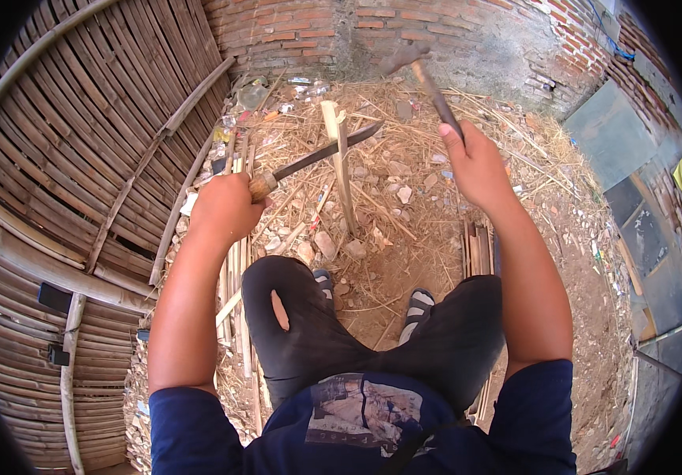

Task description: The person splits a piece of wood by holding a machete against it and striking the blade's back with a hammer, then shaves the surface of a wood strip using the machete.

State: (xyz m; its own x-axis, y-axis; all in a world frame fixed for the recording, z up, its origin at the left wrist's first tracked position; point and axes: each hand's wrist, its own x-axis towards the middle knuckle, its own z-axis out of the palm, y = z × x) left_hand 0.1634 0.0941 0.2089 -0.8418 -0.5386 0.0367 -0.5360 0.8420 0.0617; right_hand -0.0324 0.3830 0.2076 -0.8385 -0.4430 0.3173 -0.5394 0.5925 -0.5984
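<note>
My left hand (220, 204) is closed around the wooden handle of a machete (309, 161). Its dark blade points away to the right and slightly up. A pale, upright length of split bamboo or wood (344, 184) is crossed by the blade near its upper part, and its top is parted into two pieces. The lower end stands among stones on the ground. Raised at the upper right, a hammer (434, 96) is gripped by its handle in my right hand (477, 165). The hammer head is apart from the blade.
Long thin strips (235, 269) lie beside my left leg, with more strips (478, 252) beyond my right knee. Straw, stones and litter cover the ground. A bamboo slat wall (79, 142) stands left, a brick wall (301, 39) ahead, and grey panels (614, 131) on the right.
</note>
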